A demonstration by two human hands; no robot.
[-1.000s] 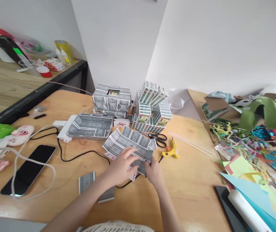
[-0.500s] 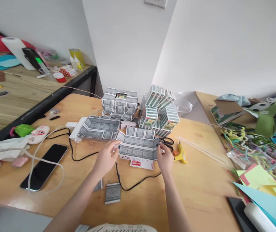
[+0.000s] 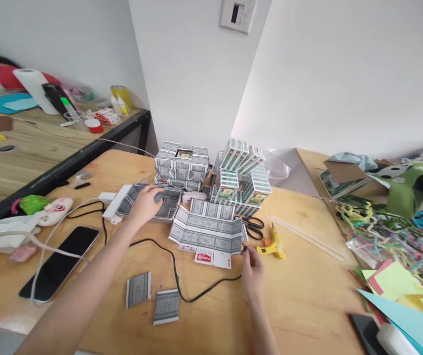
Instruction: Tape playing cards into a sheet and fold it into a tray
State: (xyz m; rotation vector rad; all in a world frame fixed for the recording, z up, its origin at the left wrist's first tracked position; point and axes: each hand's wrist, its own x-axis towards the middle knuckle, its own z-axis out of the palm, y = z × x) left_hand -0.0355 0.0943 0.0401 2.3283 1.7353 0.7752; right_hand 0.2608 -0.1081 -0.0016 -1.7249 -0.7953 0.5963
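Observation:
A sheet of joined grey-backed playing cards point(image 3: 207, 230) lies in the middle of the table, its edges folded up and a few card faces showing along the front. My right hand point(image 3: 251, 268) pinches its right corner. Over the open grey card tray point(image 3: 170, 202), to the left of the sheet, is my left hand point(image 3: 146, 204), fingers apart and nothing visibly held. Behind stand a grey card-covered box point(image 3: 182, 167) and several stacked card boxes point(image 3: 243, 175). Two square card pieces point(image 3: 138, 290) point(image 3: 166, 306) rest near the front.
Black scissors point(image 3: 253, 228) and a yellow glue gun point(image 3: 275, 242) lie right of the sheet. A black cable point(image 3: 174, 264) curves in front of it. At left is a phone point(image 3: 59, 264) under a white cable. Coloured paper and craft strips point(image 3: 392, 246) cover the right side.
My left hand has let go of the sheet's left edge and moved left over the tray. My right hand remains at the right edge, slightly lower. Both square card pieces now show fully.

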